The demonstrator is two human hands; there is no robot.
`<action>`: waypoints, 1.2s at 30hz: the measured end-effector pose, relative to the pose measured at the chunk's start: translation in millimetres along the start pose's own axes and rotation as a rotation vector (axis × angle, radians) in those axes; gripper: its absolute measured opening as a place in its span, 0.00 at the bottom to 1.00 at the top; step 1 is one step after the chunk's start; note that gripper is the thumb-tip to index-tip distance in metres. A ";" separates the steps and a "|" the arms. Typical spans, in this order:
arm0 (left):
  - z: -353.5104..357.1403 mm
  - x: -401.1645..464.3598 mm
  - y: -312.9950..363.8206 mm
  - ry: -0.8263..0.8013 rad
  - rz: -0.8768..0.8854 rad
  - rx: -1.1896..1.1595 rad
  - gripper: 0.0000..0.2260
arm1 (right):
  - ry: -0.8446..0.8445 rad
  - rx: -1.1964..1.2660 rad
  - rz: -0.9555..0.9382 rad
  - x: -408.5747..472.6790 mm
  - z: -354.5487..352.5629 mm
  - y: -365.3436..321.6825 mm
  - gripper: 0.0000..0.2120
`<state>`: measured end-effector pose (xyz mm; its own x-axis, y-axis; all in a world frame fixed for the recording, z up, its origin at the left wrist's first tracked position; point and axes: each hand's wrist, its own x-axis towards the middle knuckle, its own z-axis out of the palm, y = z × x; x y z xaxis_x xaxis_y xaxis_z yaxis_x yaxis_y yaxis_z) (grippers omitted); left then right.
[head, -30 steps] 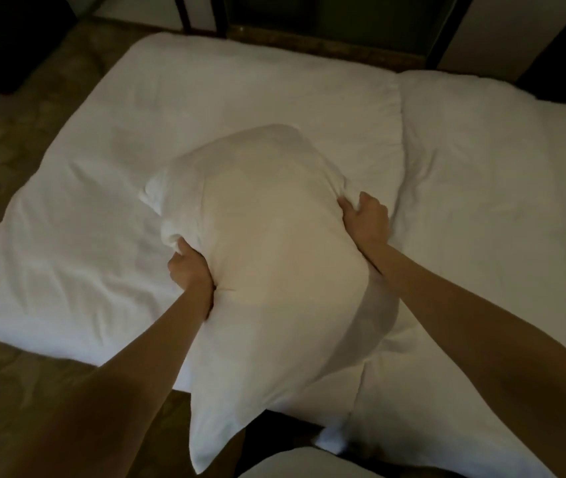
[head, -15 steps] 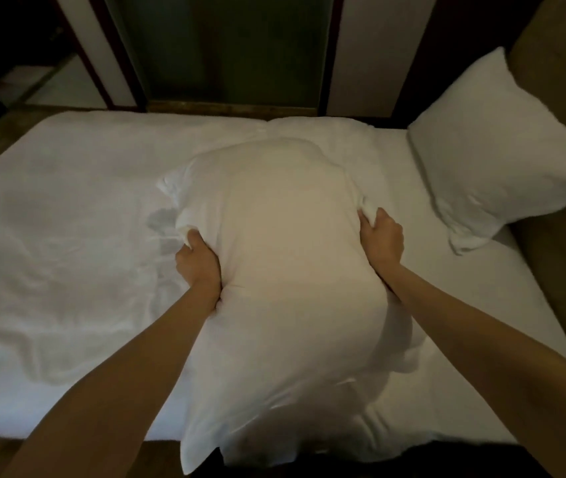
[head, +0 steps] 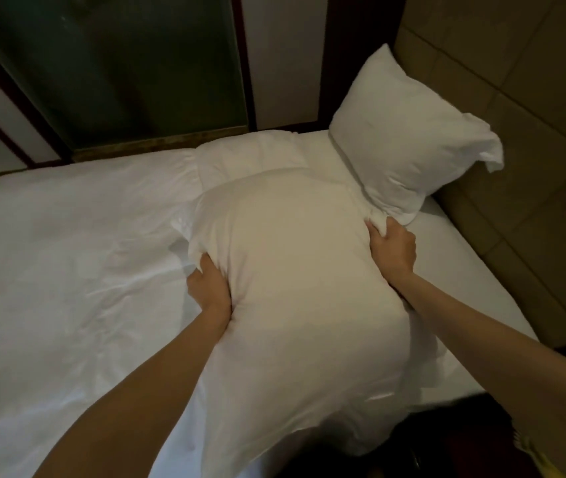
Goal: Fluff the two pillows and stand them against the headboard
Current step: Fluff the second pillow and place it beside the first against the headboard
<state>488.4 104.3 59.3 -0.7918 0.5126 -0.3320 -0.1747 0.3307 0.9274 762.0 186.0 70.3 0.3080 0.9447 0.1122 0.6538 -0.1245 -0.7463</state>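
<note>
I hold a large white pillow (head: 295,277) lifted over the bed, its long side running toward me. My left hand (head: 209,288) grips its left edge and my right hand (head: 393,251) grips its right edge, both with fingers dug into the cloth. A second white pillow (head: 409,139) stands tilted against the tan padded headboard (head: 516,132) at the right, its near corner almost touching the held pillow. The lower end of the held pillow hangs near my body.
The bed (head: 67,270) is covered with a wrinkled white duvet, folded back near the headboard (head: 250,157). Behind the bed stands a dark glass panel (head: 129,63) in a dark frame. A dark surface (head: 481,436) lies at the bottom right.
My view and the held pillow have swung right toward the headboard. The second pillow and headboard came into view and now sit closer. Both hands keep their grip.
</note>
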 end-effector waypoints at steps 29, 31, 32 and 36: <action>294.8 -233.7 -61.4 -0.897 -0.620 0.019 0.34 | 0.206 -0.047 -0.485 115.6 -279.4 130.5 0.14; 314.2 -243.5 -59.3 -0.928 -0.603 -0.028 0.39 | 0.206 -0.053 -0.539 116.6 -283.7 137.3 0.12; 324.0 -248.3 -58.0 -0.932 -0.584 -0.041 0.40 | 0.218 -0.065 -0.564 120.8 -286.2 141.9 0.12; 359.5 -258.4 -50.6 -0.926 -0.487 0.039 0.40 | 0.219 -0.190 -0.582 144.9 -297.5 169.5 0.16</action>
<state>912.3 239.9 36.2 0.1199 0.7177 -0.6859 -0.3223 0.6817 0.6569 1123.1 211.6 155.2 -0.0132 0.7927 0.6094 0.8612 0.3187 -0.3959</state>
